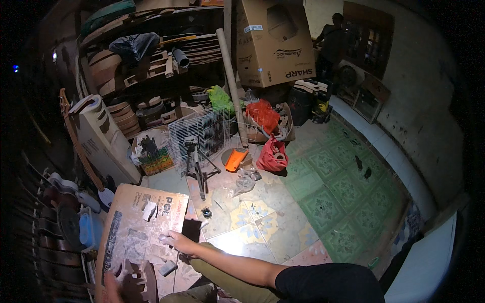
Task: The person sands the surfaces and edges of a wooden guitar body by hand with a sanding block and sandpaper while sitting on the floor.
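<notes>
A flat cardboard sheet (112,227), dusted white, lies low in front of me. My right hand (178,243) reaches over its right side, fingers bent together and pale with dust; whatever they pinch is too small to make out. At the lower left my left hand (112,289), partly cut off by the frame, grips the left side of a curved brown wooden piece (147,283). Between that piece and my right hand rests a small grey block (167,268). A crumpled whitish scrap (150,210) lies farther up the cardboard.
Beyond the cardboard stand a small black tripod (194,161) and a white wire rack (199,129). An orange piece (236,160), a red bag (273,155) and a clear plastic bag (245,183) lie on the tiles. Guitar-like bodies (65,187) line the left. A person (332,43) stands at the back.
</notes>
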A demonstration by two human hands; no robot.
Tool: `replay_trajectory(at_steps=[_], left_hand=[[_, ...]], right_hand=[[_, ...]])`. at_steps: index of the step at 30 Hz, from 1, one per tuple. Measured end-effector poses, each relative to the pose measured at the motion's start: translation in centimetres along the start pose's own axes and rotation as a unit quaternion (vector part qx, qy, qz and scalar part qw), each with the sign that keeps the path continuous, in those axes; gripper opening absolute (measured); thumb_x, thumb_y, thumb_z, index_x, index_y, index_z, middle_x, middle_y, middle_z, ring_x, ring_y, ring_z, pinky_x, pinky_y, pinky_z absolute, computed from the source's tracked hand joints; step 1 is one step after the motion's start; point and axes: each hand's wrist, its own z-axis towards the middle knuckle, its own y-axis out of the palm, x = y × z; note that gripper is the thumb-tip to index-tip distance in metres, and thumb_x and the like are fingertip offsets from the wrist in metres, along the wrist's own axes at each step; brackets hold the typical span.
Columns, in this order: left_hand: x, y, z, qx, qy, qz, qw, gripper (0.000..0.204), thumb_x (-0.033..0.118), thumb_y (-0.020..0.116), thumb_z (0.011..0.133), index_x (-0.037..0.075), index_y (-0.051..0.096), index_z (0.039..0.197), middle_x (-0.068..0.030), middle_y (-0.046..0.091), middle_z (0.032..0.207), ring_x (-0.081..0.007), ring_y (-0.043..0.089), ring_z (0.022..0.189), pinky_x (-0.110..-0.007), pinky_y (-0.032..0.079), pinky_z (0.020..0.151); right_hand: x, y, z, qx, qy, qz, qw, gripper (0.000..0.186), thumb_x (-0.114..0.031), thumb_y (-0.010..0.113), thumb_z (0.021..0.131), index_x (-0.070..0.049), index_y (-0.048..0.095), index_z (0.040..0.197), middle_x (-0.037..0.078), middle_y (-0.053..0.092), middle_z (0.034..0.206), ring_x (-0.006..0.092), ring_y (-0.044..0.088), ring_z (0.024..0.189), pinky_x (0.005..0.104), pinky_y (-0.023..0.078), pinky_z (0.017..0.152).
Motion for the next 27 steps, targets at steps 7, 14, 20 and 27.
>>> replay_trajectory(at_steps=[7,14,20,27], left_hand=[[4.5,0.0,1.4,-0.031,-0.058,0.128,0.990,0.067,0.039,0.084,0.071,0.005,0.068,0.126,-0.0232,0.073,0.103,-0.0382,0.071,0.095,-0.042,0.054,0.081],[3.6,-0.4,1.4,-0.047,-0.066,0.063,0.995,0.070,0.048,0.087,0.063,0.006,0.073,0.117,-0.0207,0.073,0.102,-0.0387,0.071,0.093,-0.042,0.055,0.078],[6.2,-0.8,0.2,-0.002,-0.045,0.048,0.998,0.059,0.040,0.088,0.062,0.003,0.076,0.106,-0.0202,0.072,0.111,-0.0378,0.071,0.096,-0.041,0.054,0.081],[7.0,0.0,-0.8,0.032,0.012,0.013,0.999,0.055,0.027,0.087,0.059,0.005,0.075,0.108,-0.0221,0.066,0.126,-0.0353,0.067,0.113,-0.037,0.052,0.092]], right_hand=[[-0.8,-0.7,0.5,0.022,0.068,0.030,0.997,0.047,-0.037,0.062,0.099,0.003,0.062,0.125,0.009,0.066,0.116,0.0160,0.057,0.108,0.0303,0.044,0.097],[0.1,-0.7,1.4,0.044,0.054,0.037,0.997,0.051,-0.039,0.064,0.098,0.006,0.062,0.124,0.012,0.067,0.115,0.0164,0.058,0.105,0.0309,0.045,0.095],[-0.7,-0.5,0.9,0.059,0.074,0.033,0.995,0.057,-0.042,0.065,0.097,0.007,0.059,0.126,0.012,0.066,0.116,0.0158,0.057,0.106,0.0308,0.045,0.095],[0.4,-0.7,1.4,0.086,0.032,0.076,0.993,0.055,-0.043,0.064,0.098,0.004,0.060,0.126,0.007,0.065,0.116,0.0133,0.055,0.105,0.0284,0.043,0.095]])
